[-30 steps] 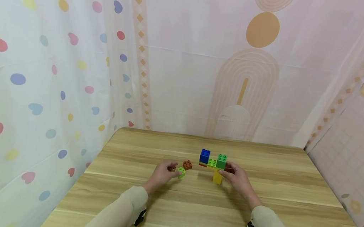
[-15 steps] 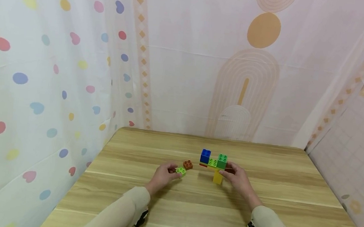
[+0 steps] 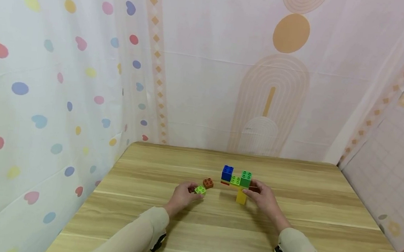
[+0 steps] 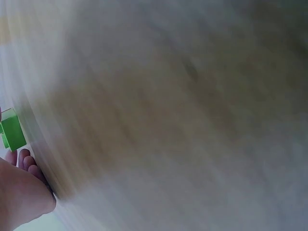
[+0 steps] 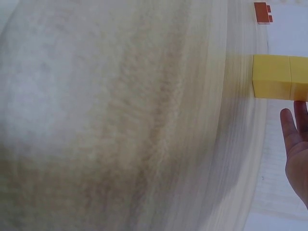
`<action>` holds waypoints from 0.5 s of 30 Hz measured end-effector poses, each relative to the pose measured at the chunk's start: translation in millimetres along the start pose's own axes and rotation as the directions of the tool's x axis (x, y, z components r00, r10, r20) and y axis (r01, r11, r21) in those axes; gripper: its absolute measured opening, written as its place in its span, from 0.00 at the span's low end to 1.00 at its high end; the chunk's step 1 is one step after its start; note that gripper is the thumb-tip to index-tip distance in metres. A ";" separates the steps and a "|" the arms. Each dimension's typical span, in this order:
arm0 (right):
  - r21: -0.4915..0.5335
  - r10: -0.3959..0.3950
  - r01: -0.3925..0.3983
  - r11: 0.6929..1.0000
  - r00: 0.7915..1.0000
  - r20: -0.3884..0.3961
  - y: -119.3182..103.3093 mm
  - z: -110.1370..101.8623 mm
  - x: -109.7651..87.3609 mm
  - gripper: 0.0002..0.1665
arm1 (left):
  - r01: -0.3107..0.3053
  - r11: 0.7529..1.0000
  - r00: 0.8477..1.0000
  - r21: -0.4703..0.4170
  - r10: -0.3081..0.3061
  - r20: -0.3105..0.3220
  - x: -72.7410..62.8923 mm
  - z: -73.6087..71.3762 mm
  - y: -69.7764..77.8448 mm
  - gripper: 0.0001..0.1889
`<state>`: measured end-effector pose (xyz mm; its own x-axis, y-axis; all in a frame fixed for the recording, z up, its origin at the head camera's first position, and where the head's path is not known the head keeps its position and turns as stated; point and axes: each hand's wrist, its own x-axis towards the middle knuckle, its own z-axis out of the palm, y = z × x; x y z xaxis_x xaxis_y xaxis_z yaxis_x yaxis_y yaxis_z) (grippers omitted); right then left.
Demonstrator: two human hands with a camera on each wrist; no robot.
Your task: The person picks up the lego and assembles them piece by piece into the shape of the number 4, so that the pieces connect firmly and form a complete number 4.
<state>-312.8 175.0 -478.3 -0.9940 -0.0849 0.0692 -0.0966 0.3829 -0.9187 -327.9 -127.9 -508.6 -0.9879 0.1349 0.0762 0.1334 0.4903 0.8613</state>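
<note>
My left hand (image 3: 182, 197) pinches a lime-green toy building brick (image 3: 200, 190) between thumb and fingers, low over the table, studs up. In the left wrist view part of that brick (image 4: 13, 131) shows at the left edge. Just behind it lies a reddish-brown brick (image 3: 208, 182). My right hand (image 3: 264, 199) grips a built brick structure at its right side. A yellow column (image 3: 241, 196) carries a lime-green crosspiece (image 3: 235, 180), with a blue brick (image 3: 227, 173) on its left end and a green brick (image 3: 245, 178) at the right. Under the blue brick shows a red piece (image 3: 224, 183).
The wooden table (image 3: 211, 237) ends at a patterned curtain (image 3: 204, 102) behind. A dotted curtain (image 3: 57, 110) hangs along the left side. Black wrist devices sit under both sleeves.
The lime-green brick has been turned in my left fingers from tilted to level, studs up. My left hand has shifted slightly right. The right hand and structure stay put.
</note>
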 end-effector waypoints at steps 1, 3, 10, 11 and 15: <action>0.001 0.000 0.000 1.000 1.000 0.000 -0.1 0.0 -0.1 0.27 | -0.006 1.000 1.000 -0.001 0.006 -0.002 -0.8 -0.4 1.0 0.21; 0.001 -0.003 0.003 1.000 1.000 0.002 -0.5 -0.1 -0.4 0.27 | -0.048 0.999 0.999 0.011 0.048 -0.008 -2.8 -1.1 2.3 0.18; -0.004 -0.006 0.006 1.000 1.000 0.001 -1.1 0.2 -0.4 0.27 | -0.045 0.998 0.999 0.053 0.045 0.003 -2.5 -1.7 1.7 0.14; -0.006 -0.006 0.006 1.000 1.000 0.001 -1.1 0.4 -0.3 0.27 | -0.035 0.998 0.999 0.059 0.034 0.005 -1.8 -1.5 0.6 0.14; -0.011 -0.003 0.003 1.000 1.000 -0.004 -0.8 1.2 -0.2 0.26 | -0.026 0.998 1.000 0.061 0.026 0.008 -1.1 -2.1 -3.1 0.14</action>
<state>-312.5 173.6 -478.0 -0.9939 -0.0822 0.0733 -0.0999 0.3928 -0.9142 -327.3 -131.4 -510.3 -0.9835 0.1541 0.0947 0.1639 0.5383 0.8267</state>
